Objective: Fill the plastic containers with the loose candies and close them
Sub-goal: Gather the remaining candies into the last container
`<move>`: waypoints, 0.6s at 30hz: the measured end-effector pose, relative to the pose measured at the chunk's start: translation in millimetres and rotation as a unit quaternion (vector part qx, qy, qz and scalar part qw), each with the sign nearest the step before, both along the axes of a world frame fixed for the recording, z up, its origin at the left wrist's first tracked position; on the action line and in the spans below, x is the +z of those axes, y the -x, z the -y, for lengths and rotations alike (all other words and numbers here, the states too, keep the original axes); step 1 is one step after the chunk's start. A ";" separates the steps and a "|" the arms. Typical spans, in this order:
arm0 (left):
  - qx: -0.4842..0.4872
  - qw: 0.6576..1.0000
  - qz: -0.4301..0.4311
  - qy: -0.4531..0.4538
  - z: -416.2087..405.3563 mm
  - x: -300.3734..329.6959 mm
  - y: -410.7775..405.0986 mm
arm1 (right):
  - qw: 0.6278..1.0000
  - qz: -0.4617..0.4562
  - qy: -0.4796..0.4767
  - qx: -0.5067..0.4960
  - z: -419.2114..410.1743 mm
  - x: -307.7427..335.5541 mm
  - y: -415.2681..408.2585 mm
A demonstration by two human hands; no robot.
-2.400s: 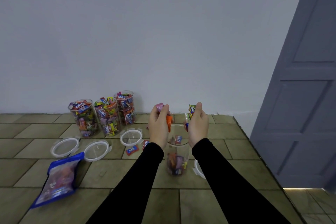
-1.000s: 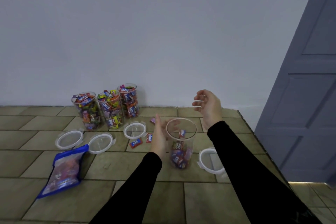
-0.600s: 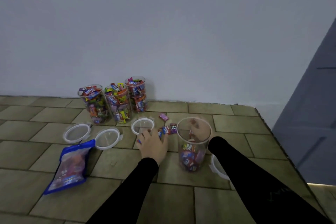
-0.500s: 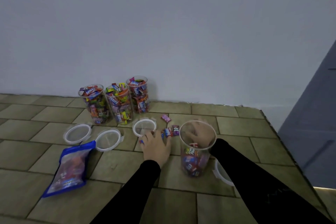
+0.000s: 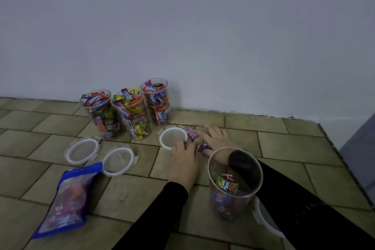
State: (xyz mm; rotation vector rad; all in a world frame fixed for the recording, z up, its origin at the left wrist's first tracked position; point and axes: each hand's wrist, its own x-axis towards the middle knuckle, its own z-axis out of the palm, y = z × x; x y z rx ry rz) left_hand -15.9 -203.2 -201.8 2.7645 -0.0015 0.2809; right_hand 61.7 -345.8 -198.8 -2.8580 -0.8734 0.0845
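While the part-filled container (image 5: 233, 186) stands near, left hand (image 5: 183, 161) and right hand (image 5: 216, 138), fingers loosely spread, gather loose candies (image 5: 199, 143) for loading.

A clear plastic container (image 5: 233, 184) stands upright and open on the tiled floor, about a third full of wrapped candies. Three more open containers (image 5: 129, 113) stand in a row by the wall, packed to the brim with colourful candies. A few loose candies (image 5: 199, 142) lie on the floor between the two hands. Three white-rimmed lids (image 5: 172, 138) lie flat near the full containers; a fourth lid (image 5: 261, 219) lies right of the near container, partly hidden by a sleeve
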 end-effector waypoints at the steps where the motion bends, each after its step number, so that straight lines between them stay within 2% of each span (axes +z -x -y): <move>1: 0.003 1.000 0.010 0.008 -0.4 -1.0 -1.9 | 1.000 0.002 0.005 0.013 -3.2 3.5 -3.8; 4: 0.021 0.999 0.035 0.021 -1.7 -3.6 -4.2 | 0.998 0.019 0.020 0.058 -13.9 4.1 -12.4; 8: 0.036 0.996 0.080 0.029 -8.5 -8.3 -3.6 | 0.997 0.020 -0.054 0.045 -16.9 -8.1 -16.7; 11: 0.080 0.995 0.057 -0.031 -10.7 -6.1 2.7 | 0.995 0.025 -0.089 0.036 -18.3 -13.2 -13.1; 14: 0.111 0.993 0.027 -0.030 -8.6 -3.3 8.2 | 0.995 0.019 -0.097 0.018 -18.3 -13.1 -10.7; 18: 0.057 0.996 0.038 -0.051 -13.1 -2.6 5.4 | 0.991 0.005 -0.134 0.007 -21.3 -13.9 -6.8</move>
